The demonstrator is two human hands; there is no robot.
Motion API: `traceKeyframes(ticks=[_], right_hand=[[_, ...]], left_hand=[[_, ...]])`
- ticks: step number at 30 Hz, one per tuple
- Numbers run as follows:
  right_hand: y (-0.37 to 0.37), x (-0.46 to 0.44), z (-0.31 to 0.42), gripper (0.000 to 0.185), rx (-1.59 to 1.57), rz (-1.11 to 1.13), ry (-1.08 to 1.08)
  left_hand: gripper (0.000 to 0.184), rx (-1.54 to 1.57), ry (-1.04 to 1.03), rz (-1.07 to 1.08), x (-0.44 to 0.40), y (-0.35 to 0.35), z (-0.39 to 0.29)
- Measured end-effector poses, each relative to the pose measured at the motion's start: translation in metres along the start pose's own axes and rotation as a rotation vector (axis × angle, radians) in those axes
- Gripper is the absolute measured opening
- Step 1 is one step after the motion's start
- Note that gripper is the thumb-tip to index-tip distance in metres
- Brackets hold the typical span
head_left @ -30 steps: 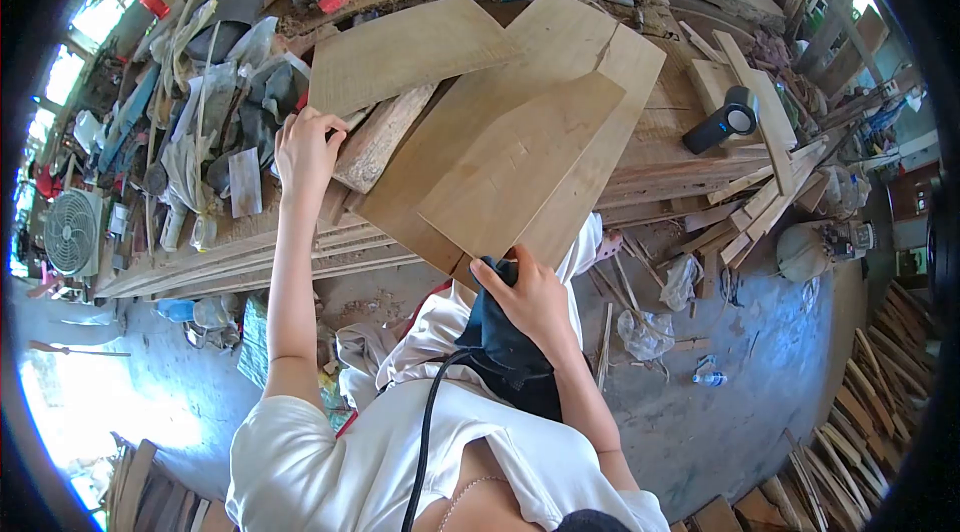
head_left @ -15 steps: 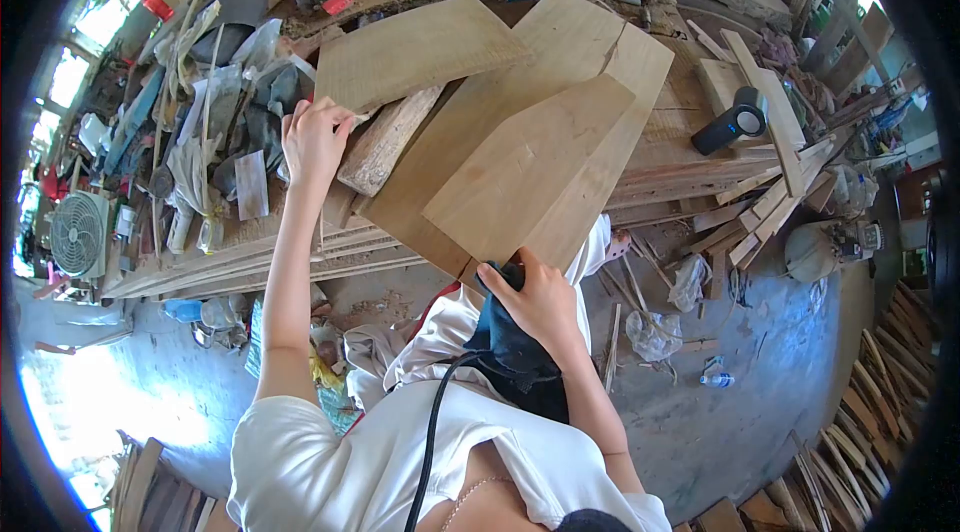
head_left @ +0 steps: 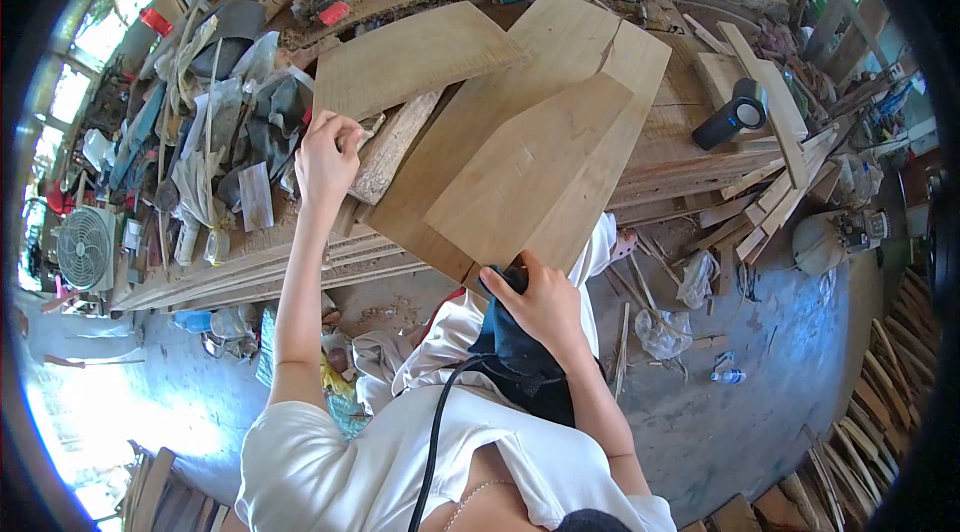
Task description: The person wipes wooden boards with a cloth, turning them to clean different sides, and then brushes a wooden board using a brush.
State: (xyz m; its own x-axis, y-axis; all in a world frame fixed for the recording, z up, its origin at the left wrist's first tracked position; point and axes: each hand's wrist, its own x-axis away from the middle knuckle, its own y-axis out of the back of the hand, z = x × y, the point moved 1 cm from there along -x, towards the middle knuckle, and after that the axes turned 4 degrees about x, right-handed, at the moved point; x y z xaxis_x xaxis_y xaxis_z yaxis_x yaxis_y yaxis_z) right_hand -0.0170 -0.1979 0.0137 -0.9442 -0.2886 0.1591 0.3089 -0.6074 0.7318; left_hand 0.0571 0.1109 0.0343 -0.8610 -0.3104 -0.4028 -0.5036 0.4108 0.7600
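My left hand [head_left: 328, 164] is closed, its fingers curled together beside the lower left corner of a wide board [head_left: 410, 57]. Whatever it may be pinching is too small to make out. A rough wood block [head_left: 395, 152] lies just right of those fingers. My right hand [head_left: 545, 304] is wrapped round a dark blue, cloth-like thing [head_left: 500, 332] in front of my lap. A black cord [head_left: 437, 432] runs by it; its inside is hidden. Just above this hand, a pointed wooden panel [head_left: 530, 167] rests on a larger cracked board [head_left: 570, 32].
A black cylindrical device [head_left: 730, 117] stands on the bench at right, near stacked wood strips [head_left: 775, 217]. Cloths and scraps [head_left: 230, 102] crowd the left side, with a fan [head_left: 86, 250] beyond. Plastic bags [head_left: 664, 334] and a bottle [head_left: 730, 374] lie on the floor.
My left hand has moved slightly right and down along the board's edge, fingers still curled. The right hand keeps its hold on the dark blue thing. The view has shifted a little.
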Motion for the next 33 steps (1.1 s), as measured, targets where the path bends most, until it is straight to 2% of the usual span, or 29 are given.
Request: traceKeyframes(ticks=[6, 9, 15, 19, 22, 24, 26, 28, 30, 31, 33], right_hand=[[0.0, 0.001, -0.001, 0.052, -0.037, -0.017, 0.011], [0.0, 0.001, 0.0, 0.052, -0.03, -0.027, 0.009], [0.006, 0.004, -0.004, 0.056, -0.057, 0.095, -0.048], [0.024, -0.003, -0.01, 0.052, -0.309, 0.138, -0.023], [0.034, -0.023, -0.006, 0.044, -0.599, -0.124, 0.03], [0.052, -0.046, 0.027, 0.046, -0.939, -0.227, 0.02], [0.063, -0.075, 0.048, 0.053, -1.053, -0.209, 0.043], [0.058, -0.108, 0.067, 0.06, -0.853, -0.293, 0.105], [0.041, -0.118, 0.077, 0.069, -0.123, -0.435, 0.088], [0.036, -0.116, 0.079, 0.073, 0.161, -0.665, 0.23], [0.043, -0.111, 0.07, 0.072, 0.014, -0.407, 0.399]], left_hand=[[0.005, 0.013, -0.087, -0.033, 0.017, -0.002, -0.024], [0.005, 0.112, -0.006, -0.04, 0.029, -0.003, -0.034], [0.006, 0.094, -0.032, -0.171, 0.052, 0.002, -0.048], [0.009, 0.162, 0.003, -0.307, 0.061, 0.019, -0.05], [0.013, 0.331, 0.007, -0.418, 0.065, 0.033, -0.046], [0.016, 0.447, 0.076, -0.469, 0.069, 0.043, -0.042], [0.016, 0.516, 0.077, -0.569, 0.071, 0.05, -0.028], [0.016, 0.511, 0.151, -0.654, 0.076, 0.061, -0.018], [0.015, 0.585, 0.166, -0.745, 0.076, 0.065, -0.009], [0.011, 0.722, 0.203, -0.755, 0.076, 0.067, -0.009], [0.008, 1.011, 0.318, -0.708, 0.076, 0.067, -0.013]])
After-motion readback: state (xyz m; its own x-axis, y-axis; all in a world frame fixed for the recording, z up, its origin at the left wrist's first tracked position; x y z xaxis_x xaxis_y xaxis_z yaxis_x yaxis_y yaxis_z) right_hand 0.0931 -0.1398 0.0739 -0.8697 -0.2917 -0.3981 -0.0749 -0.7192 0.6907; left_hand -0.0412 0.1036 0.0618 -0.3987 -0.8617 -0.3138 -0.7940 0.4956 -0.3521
